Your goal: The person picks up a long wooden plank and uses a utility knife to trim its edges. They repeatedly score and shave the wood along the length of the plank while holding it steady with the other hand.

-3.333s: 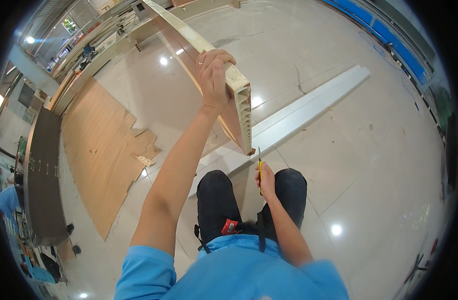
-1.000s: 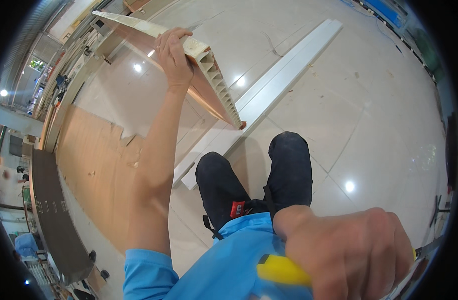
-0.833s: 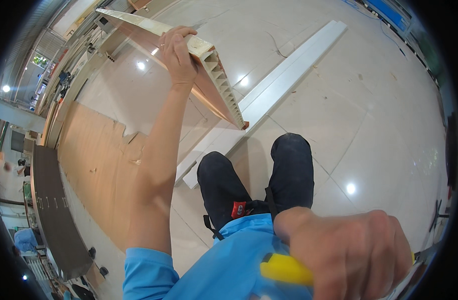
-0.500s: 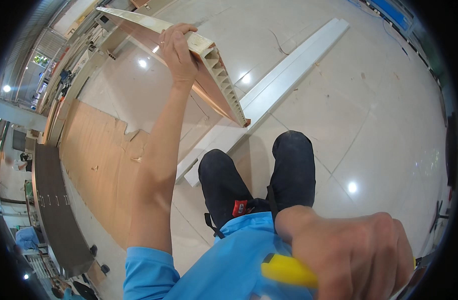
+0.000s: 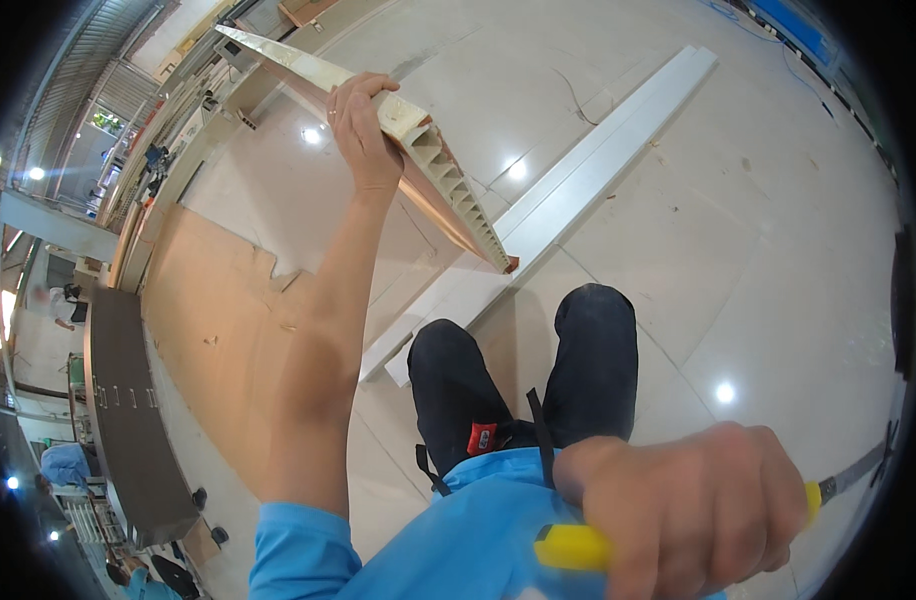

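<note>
My left hand (image 5: 363,125) grips the upper edge of a hollow-core panel (image 5: 448,180), fingers over the top. That panel stands on its long edge, with brown faces and a row of open cells showing at its near end. Its bottom corner rests on a long white board (image 5: 578,180) lying on the floor. In front of my right thigh, my right hand (image 5: 688,510) is closed around a yellow-handled utility knife (image 5: 575,547). The knife's grey blade points out to the right, away from the panel. Part of the handle is hidden in my fist.
A torn brown sheet (image 5: 208,350) covers the floor at the left. Beyond it stands a dark brown cabinet or panel (image 5: 123,400) with small metal pulls. Workbenches (image 5: 168,170) with tools line the far left. My knees (image 5: 598,350) are bent close to the white board.
The whole scene has shifted slightly right and down in view. My right hand has turned a little, and the knife's blade now shows. My left hand keeps its grip on the panel.
</note>
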`<state>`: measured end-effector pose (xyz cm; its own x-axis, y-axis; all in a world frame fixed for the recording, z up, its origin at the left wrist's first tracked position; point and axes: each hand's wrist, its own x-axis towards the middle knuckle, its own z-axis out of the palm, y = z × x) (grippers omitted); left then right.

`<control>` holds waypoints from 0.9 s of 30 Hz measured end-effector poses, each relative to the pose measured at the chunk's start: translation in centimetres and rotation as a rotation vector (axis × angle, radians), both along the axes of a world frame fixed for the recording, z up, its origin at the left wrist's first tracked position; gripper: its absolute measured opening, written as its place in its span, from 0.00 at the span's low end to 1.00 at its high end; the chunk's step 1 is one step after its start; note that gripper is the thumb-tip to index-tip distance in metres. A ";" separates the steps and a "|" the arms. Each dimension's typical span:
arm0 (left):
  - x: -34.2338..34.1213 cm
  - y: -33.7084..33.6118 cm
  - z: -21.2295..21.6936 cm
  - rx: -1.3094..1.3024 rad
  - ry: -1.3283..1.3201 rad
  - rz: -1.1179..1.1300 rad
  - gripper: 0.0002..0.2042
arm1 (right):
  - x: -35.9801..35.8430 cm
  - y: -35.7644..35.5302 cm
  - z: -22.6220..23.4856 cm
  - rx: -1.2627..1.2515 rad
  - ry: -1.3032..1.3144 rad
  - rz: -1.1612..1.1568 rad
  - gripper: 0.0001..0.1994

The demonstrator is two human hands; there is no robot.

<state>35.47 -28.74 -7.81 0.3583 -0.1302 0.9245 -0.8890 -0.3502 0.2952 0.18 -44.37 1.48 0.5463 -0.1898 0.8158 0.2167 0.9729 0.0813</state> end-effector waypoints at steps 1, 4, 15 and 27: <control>0.0 0.1 0.0 0.009 0.000 0.000 0.25 | 0.1 -0.5 -0.3 0.035 -0.017 0.009 0.21; 0.1 0.3 0.1 0.050 -0.020 0.020 0.24 | 2.2 -0.7 -2.9 0.127 -0.172 0.001 0.20; 0.1 0.6 0.1 0.191 -0.175 0.181 0.14 | 18.3 -5.3 -24.9 -0.390 1.283 -0.398 0.18; -0.3 0.5 0.1 0.200 -0.062 0.255 0.20 | 21.1 -4.6 -38.7 -0.804 1.526 -0.142 0.20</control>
